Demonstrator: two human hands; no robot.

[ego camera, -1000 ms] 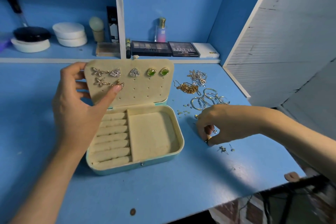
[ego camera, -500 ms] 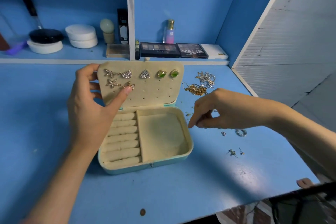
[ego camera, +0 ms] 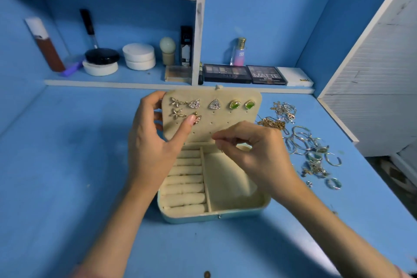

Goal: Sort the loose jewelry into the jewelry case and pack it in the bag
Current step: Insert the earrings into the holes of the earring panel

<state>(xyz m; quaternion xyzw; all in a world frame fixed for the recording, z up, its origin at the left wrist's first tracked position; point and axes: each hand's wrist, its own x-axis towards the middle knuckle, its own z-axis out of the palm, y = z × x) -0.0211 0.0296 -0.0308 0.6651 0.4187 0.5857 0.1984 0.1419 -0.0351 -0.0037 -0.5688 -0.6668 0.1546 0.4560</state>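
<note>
Earrings [ego camera: 214, 104] pinned in lid [ego camera: 237, 124]; our left hand [ego camera: 153, 142] grips it, right hand [ego camera: 255, 151] pinches a tiny piece [ego camera: 222, 151]; rings [ego camera: 302, 140], chains [ego camera: 283, 109] right of it unsorted.

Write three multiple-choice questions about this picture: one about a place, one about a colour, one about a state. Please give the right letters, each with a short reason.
1. Where does the loose jewelry lie?
A. On the table, right of the jewelry case
B. On the shelf
C. Inside the case

2. What colour are the stones of the two earrings at the right end of the top row on the lid?
A. Red
B. Green
C. Black

3. How is the lid now?
A. Shut
B. Lying flat on the table
C. Raised, gripped by the left hand

Answers:
1 A: the chains and rings lie on the blue top beside the case.
2 B: both stones show green.
3 C: the fingers hold the lid's left edge and it stands raised.
</note>
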